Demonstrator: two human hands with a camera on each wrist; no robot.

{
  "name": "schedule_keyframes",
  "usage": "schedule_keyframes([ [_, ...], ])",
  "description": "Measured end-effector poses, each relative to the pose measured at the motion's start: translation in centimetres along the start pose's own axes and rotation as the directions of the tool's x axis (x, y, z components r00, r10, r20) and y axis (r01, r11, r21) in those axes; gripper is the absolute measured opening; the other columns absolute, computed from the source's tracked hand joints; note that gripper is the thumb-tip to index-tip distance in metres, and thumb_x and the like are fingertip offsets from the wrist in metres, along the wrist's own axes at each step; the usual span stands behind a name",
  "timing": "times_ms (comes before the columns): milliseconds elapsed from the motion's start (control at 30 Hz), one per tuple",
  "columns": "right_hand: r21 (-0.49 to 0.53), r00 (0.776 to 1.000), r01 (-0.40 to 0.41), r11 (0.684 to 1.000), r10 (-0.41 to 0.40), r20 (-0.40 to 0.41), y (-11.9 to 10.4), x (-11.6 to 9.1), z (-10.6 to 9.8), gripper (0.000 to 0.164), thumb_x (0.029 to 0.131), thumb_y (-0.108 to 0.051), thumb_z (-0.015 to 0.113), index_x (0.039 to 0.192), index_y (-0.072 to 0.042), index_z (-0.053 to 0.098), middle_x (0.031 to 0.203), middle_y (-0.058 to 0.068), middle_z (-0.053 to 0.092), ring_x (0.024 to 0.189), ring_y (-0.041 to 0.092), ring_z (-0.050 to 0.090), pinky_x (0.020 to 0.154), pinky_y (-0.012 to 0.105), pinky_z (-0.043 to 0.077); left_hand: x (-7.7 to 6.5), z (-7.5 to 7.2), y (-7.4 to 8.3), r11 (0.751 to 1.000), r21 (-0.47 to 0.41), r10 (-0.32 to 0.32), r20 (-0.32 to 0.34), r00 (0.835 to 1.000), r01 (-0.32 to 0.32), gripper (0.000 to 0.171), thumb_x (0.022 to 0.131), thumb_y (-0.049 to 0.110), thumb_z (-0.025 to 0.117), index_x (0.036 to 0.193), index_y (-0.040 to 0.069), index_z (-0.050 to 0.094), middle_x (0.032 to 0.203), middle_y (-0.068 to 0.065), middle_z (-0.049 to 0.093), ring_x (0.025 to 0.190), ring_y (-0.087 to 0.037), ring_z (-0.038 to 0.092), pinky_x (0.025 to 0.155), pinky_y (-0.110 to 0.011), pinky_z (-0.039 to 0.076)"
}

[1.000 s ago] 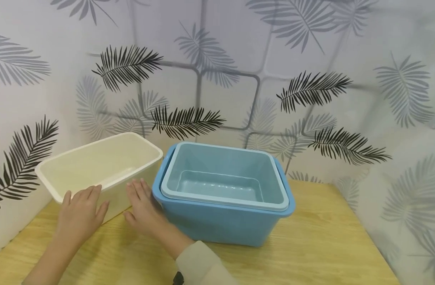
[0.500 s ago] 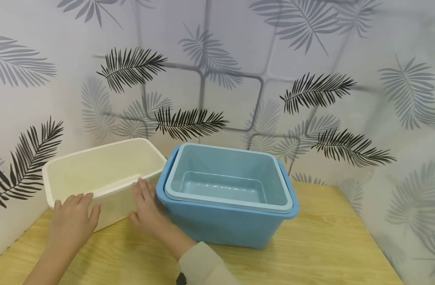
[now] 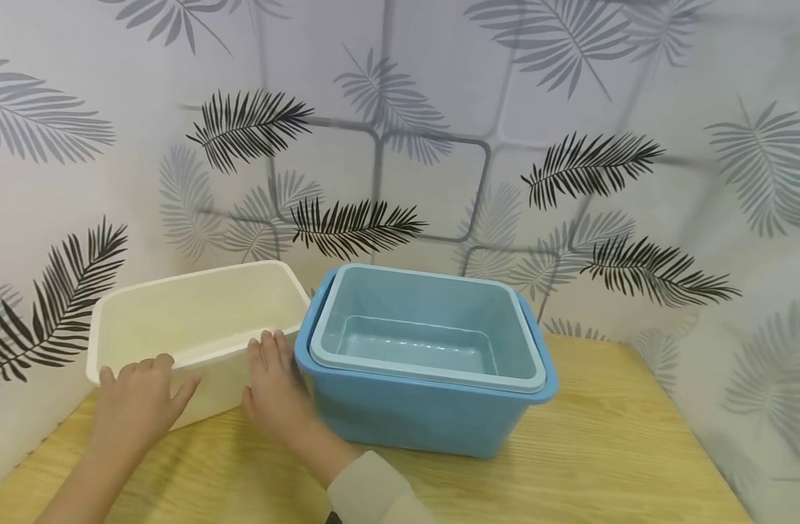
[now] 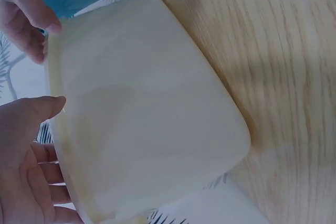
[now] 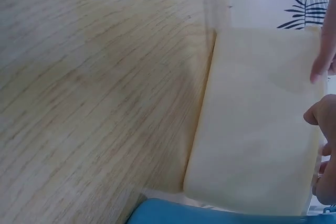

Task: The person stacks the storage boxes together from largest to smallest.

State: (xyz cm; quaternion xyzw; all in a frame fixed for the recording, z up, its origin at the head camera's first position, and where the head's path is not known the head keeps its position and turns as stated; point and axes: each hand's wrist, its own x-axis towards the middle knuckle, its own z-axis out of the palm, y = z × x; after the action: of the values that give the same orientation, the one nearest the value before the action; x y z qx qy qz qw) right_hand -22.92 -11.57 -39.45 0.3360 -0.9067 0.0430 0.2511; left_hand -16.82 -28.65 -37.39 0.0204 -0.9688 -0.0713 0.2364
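Note:
A cream rectangular plastic bin (image 3: 203, 378) stands at the left of the table, its mouth facing up. My left hand (image 3: 132, 404) holds its near rim toward the left end, thumb on the outer wall and fingers over the edge, as the left wrist view shows. Farther right on the same rim, my right hand (image 3: 278, 389) grips with fingers over the edge and thumb outside. Close beside that hand stands a blue bin (image 3: 413, 411), with a lighter blue bin (image 3: 432, 320) nested inside it. The part of the fingers inside the cream bin is partly hidden.
A wooden table (image 3: 609, 437) bears the bins. Behind it rises a wall (image 3: 426, 94) patterned with leaves, and another wall stretch runs along the right side. The blue bin's left end nearly meets the cream bin's right end.
The cream bin has come slightly nearer and turned a little, with both hands staying on its rim. The blue bins keep their place; the whole view has shifted slightly.

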Motion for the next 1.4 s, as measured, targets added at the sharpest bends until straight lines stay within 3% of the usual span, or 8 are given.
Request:
schedule_keyframes([
  [200, -0.057, 0.986, 0.077, 0.995, -0.084, -0.145, -0.2, -0.2, -0.3, 0.049, 0.08, -0.031, 0.067, 0.123, -0.01, 0.055, 0.121, 0.004, 0.052, 0.12, 0.022, 0.045, 0.106, 0.03, 0.035, -0.3, 0.1, -1.7, 0.998, 0.04, 0.043, -0.061, 0.997, -0.041, 0.039, 0.079, 0.028, 0.069, 0.079, -0.009, 0.054, 0.066, -0.025, 0.059, 0.061, -0.043, 0.056, 0.07, -0.062, 0.036],
  [467, -0.23, 0.989, 0.09, 0.969, -0.114, -0.095, 0.0, 0.0, -0.7, 0.049, 0.087, -0.038, 0.063, 0.126, -0.01, 0.052, 0.121, 0.002, 0.056, 0.121, 0.019, 0.048, 0.107, 0.031, 0.036, -0.4, -0.3, -3.9, 0.994, 0.069, 0.081, 0.053, 0.995, -0.085, 0.038, 0.078, 0.03, 0.07, 0.074, -0.001, 0.05, 0.057, -0.009, 0.055, 0.055, -0.032, 0.055, 0.066, -0.051, 0.036],
  [533, -0.259, 0.985, 0.115, 0.959, -0.143, -0.092, 0.2, 0.0, -0.7, 0.041, 0.087, -0.037, 0.062, 0.118, -0.011, 0.054, 0.11, -0.001, 0.057, 0.113, 0.015, 0.051, 0.105, 0.028, 0.038, -0.6, -0.2, -4.4, 0.988, 0.068, 0.137, 0.029, 0.99, -0.139, 0.039, 0.08, 0.034, 0.068, 0.07, 0.003, 0.047, 0.053, -0.003, 0.048, 0.048, -0.024, 0.048, 0.058, -0.042, 0.036],
  [700, -0.34, 0.971, 0.182, 0.922, -0.224, -0.086, 0.7, 0.0, -1.2, 0.024, 0.088, -0.038, 0.061, 0.097, -0.018, 0.052, 0.087, -0.009, 0.055, 0.084, 0.007, 0.05, 0.085, 0.022, 0.041, -1.3, 0.3, -5.2, 0.968, 0.076, 0.247, -0.123, 0.961, -0.239, 0.046, 0.083, 0.053, 0.045, 0.062, 0.014, 0.037, 0.048, 0.008, 0.032, 0.042, -0.01, 0.03, 0.044, -0.028, 0.025],
  [1000, -0.32, 0.965, 0.251, 0.914, -0.264, 0.003, 0.5, 0.2, -2.1, 0.011, 0.084, -0.021, 0.065, 0.09, -0.021, 0.056, 0.081, -0.012, 0.06, 0.075, 0.004, 0.053, 0.065, 0.017, 0.041, -2.2, -0.3, -5.6, 0.972, 0.06, 0.235, -0.212, 0.948, -0.228, 0.046, 0.081, 0.055, 0.046, 0.058, 0.016, 0.037, 0.048, 0.007, 0.035, 0.042, -0.013, 0.031, 0.042, -0.03, 0.026],
  [1167, -0.323, 0.956, 0.266, 0.908, -0.291, -0.032, -0.2, 0.0, -2.2, 0.008, 0.082, -0.02, 0.066, 0.082, -0.023, 0.059, 0.076, -0.013, 0.063, 0.068, 0.002, 0.053, 0.058, 0.013, 0.039, -2.8, -0.9, -6.1, 0.97, 0.046, 0.242, -0.242, 0.94, -0.238, 0.046, 0.078, 0.059, 0.044, 0.057, 0.018, 0.037, 0.049, 0.01, 0.033, 0.044, -0.009, 0.03, 0.042, -0.029, 0.026],
  [1367, -0.342, 0.948, 0.243, 0.908, -0.296, -0.114, -0.4, 0.1, -3.1, 0.009, 0.083, -0.018, 0.065, 0.077, -0.023, 0.059, 0.072, -0.014, 0.063, 0.064, 0.001, 0.052, 0.057, 0.012, 0.04, -2.5, -1.6, -6.4, 0.965, 0.047, 0.262, -0.291, 0.92, -0.259, 0.051, 0.078, 0.065, 0.032, 0.056, 0.02, 0.036, 0.049, 0.011, 0.031, 0.045, -0.006, 0.027, 0.04, -0.027, 0.024],
  [1400, -0.343, 0.946, 0.244, 0.907, -0.301, -0.123, -0.4, 0.2, -3.3, 0.01, 0.083, -0.018, 0.065, 0.076, -0.023, 0.058, 0.071, -0.014, 0.063, 0.063, 0.001, 0.051, 0.057, 0.012, 0.039, -2.5, -1.8, -6.4, 0.966, 0.045, 0.258, -0.285, 0.923, -0.256, 0.05, 0.079, 0.064, 0.033, 0.056, 0.02, 0.035, 0.049, 0.011, 0.031, 0.046, -0.005, 0.026, 0.041, -0.027, 0.024],
])
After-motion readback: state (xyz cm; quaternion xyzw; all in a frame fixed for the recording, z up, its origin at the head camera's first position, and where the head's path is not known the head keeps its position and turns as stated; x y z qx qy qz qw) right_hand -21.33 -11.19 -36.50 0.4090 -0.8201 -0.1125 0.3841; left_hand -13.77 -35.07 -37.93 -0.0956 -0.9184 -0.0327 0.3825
